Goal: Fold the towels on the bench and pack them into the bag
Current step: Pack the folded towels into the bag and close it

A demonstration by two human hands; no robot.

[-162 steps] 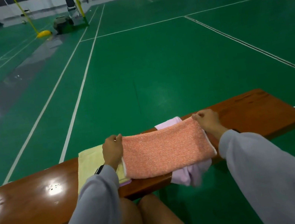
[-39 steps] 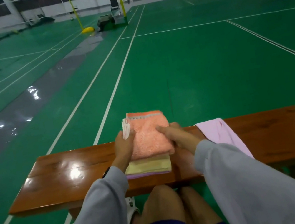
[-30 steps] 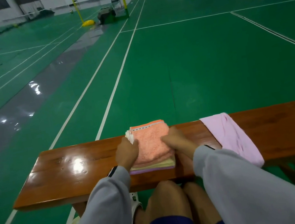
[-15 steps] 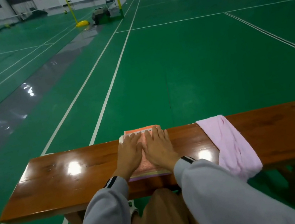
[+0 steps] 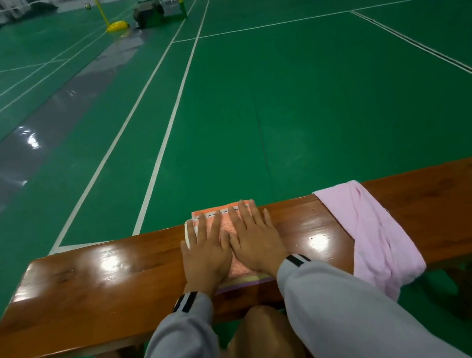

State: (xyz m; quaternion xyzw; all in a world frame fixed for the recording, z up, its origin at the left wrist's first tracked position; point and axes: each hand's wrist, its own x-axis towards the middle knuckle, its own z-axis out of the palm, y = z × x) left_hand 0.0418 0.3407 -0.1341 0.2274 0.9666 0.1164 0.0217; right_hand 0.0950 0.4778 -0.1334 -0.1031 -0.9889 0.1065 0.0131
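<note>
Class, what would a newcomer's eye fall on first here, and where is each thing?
The left hand and right hand press flat, side by side, on a folded orange towel topping a stack on the wooden bench. To their right an unfolded pink towel drapes over the bench's near edge, against the green court floor.

No writing, brand, number or sign can be read. Only a row of small marks is seen on the pale band at the far edge of the orange towel (image 5: 238, 267), too fine to be made out as lettering. The court floor (image 5: 293, 100) is marked with plain white lines alone.
</note>
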